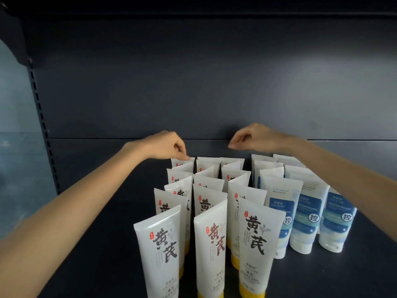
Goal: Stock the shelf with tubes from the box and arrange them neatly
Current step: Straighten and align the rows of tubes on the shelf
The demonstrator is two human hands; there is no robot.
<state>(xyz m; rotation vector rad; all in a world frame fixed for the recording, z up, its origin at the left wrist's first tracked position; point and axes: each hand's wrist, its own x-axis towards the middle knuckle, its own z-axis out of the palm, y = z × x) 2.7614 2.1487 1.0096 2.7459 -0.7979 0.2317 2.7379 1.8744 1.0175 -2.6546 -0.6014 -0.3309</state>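
Tubes with yellow caps (pixel 214 237) stand cap-down in three rows on the dark shelf (pixel 96 259), blue tubes (pixel 309 214) stand just beside them on the right, and at the back the left hand (pixel 165 145) pinches the top of the last tube (pixel 182 164) while the right hand (pixel 251 136) hangs above, fingers loosely curled, holding nothing.

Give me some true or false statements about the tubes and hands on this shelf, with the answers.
1. The yellow tubes stand upright on their caps. True.
2. The blue tubes are left of the yellow ones. False: they stand to the right.
3. The right hand holds a tube. False: it holds nothing, with its fingers loosely curled above the shelf.
4. The left hand touches the top of the rear tube in the left column. True.
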